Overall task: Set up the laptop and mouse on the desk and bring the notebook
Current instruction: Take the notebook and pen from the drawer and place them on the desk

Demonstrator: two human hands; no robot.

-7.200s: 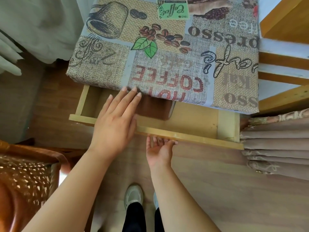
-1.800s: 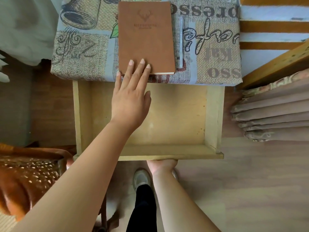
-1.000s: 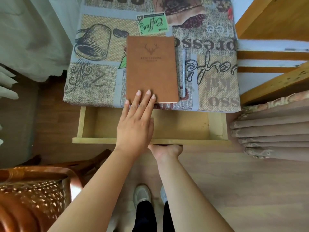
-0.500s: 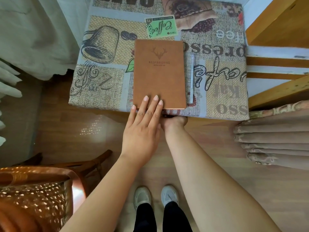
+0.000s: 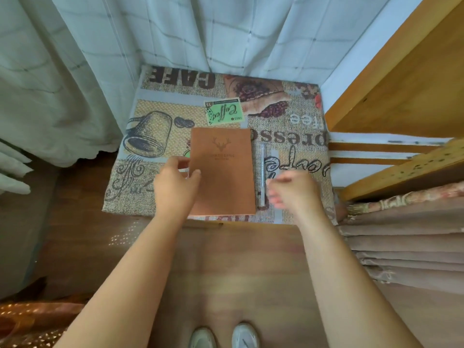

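Observation:
A brown notebook (image 5: 222, 169) with a stamped deer head lies flat on the small table (image 5: 296, 136) covered in a coffee-print cloth. My left hand (image 5: 174, 184) is at the notebook's left edge, thumb on the cover and fingers curled by the edge. A clear pen (image 5: 262, 174) lies along the notebook's right side. My right hand (image 5: 291, 192) hovers just right of the pen, blurred, fingers loosely apart and holding nothing. No laptop or mouse is in view.
Pale curtains (image 5: 125, 46) hang behind and left of the table. A wooden frame (image 5: 401, 96) and folded brownish fabric (image 5: 406, 237) stand on the right. A patterned chair (image 5: 32, 320) shows at the lower left. My shoes (image 5: 223, 335) are on the wood floor.
The drawer has been pushed shut under the table. My left hand moved from the notebook's near edge to its left edge. My right hand came up from the drawer front beside the pen.

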